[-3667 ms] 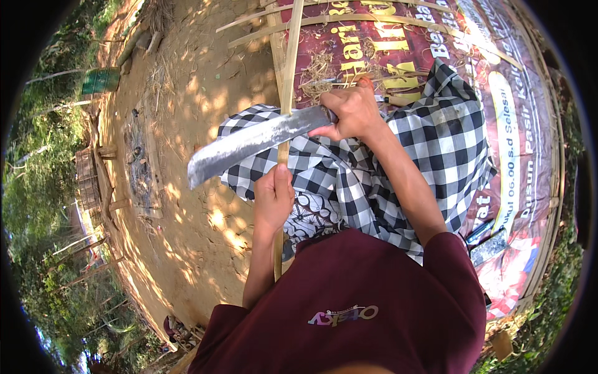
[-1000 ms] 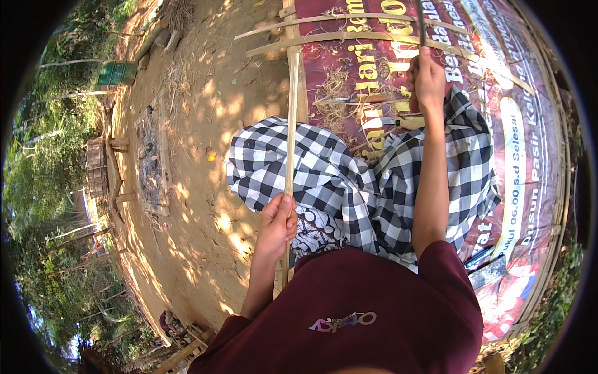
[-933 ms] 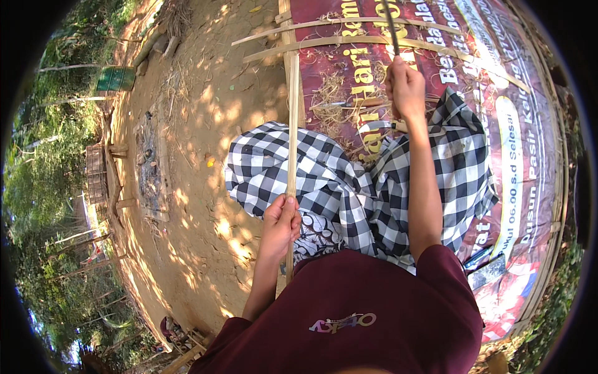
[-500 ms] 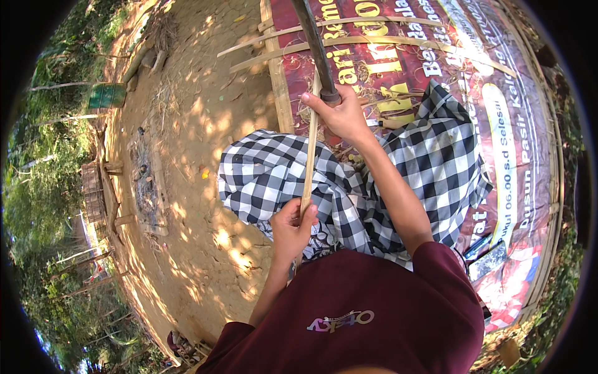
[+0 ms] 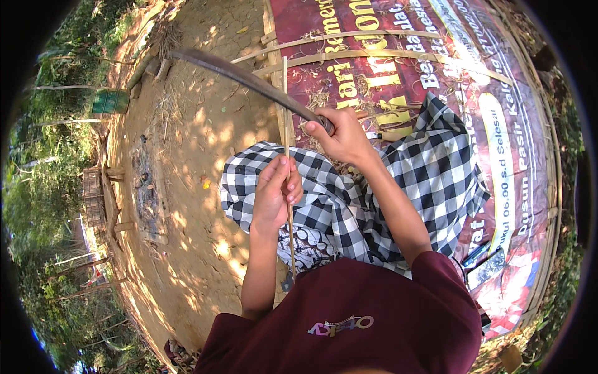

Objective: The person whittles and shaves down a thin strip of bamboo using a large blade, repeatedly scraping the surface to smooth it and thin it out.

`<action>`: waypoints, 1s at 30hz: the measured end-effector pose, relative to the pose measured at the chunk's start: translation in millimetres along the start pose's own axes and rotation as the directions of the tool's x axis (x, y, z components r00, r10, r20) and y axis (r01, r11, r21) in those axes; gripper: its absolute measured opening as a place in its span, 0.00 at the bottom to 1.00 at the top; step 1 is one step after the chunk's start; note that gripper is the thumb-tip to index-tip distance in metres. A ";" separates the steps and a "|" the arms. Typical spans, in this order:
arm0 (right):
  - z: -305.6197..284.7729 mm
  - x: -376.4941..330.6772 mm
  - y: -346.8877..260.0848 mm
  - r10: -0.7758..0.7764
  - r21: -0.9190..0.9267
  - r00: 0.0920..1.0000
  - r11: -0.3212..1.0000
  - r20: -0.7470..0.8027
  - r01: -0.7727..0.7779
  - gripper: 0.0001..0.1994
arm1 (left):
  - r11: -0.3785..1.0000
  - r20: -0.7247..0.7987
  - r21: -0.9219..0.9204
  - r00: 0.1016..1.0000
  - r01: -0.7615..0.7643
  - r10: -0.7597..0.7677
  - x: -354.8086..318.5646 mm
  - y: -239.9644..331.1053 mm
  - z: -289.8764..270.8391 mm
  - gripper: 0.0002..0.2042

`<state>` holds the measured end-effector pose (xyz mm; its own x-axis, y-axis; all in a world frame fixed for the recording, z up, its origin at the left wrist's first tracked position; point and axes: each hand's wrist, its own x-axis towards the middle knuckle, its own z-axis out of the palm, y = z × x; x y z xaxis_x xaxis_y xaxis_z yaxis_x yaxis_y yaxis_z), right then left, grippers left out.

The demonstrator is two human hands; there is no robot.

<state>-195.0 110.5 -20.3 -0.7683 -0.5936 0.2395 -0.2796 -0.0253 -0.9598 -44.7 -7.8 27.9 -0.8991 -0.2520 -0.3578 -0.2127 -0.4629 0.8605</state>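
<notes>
My right hand (image 5: 342, 135) is closed round the handle of a machete (image 5: 249, 81). Its long dark blade points up and to the left, crossing over the upper part of a thin bamboo strip (image 5: 286, 118). Whether blade and strip touch, I cannot tell. My left hand (image 5: 274, 187) pinches the strip near its middle. The strip stands nearly upright in the view, its lower end running down toward my shirt. Beneath both hands lies a black-and-white checked cloth (image 5: 311, 171) over my legs.
A dark red printed banner (image 5: 380, 68) covers the bamboo platform to the right, strewn with thin shavings. Two long bamboo strips (image 5: 374, 55) lie across it. A phone (image 5: 487, 269) rests at the lower right. Bare earth (image 5: 193, 187) spreads left, with a green drum (image 5: 111, 101) beyond.
The machete has swung from nearly upright to pointing left. My left hand has moved up and left along the strip, and the strip has shifted left and turned narrower to view.
</notes>
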 end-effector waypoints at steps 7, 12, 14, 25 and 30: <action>16.3 -2.1 1.3 -0.416 -0.291 0.909 0.871 -0.012 0.395 0.27 | 0.994 -0.111 0.106 0.994 -0.012 0.024 -4.7 13.1 14.9 0.09; 18.0 -2.5 3.2 -0.445 -0.299 0.895 0.858 -0.030 0.417 0.29 | 0.940 -0.231 0.328 0.957 -0.094 0.177 -10.1 6.6 32.4 0.10; 16.4 -2.9 3.5 -0.457 -0.304 0.889 0.850 -0.016 0.431 0.30 | 0.900 -0.225 0.417 0.945 -0.128 0.239 -12.4 3.8 36.9 0.11; 3.5 8.9 46.5 -0.460 -0.508 0.875 0.796 -0.152 0.330 0.31 | 0.882 -0.290 0.471 0.941 -0.019 0.176 -25.3 -8.5 33.4 0.14; -136.4 45.4 179.6 0.335 -0.087 0.565 0.802 -0.754 -0.591 0.40 | 0.897 -0.254 0.431 0.967 0.099 0.015 -125.6 -30.9 31.2 0.13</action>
<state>-358.6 188.7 -161.9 -0.9620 0.2623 -0.0758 0.1799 0.4003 -0.8985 62.9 64.7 57.5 -0.7758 -0.4664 -0.4250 -0.4444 -0.0742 0.8927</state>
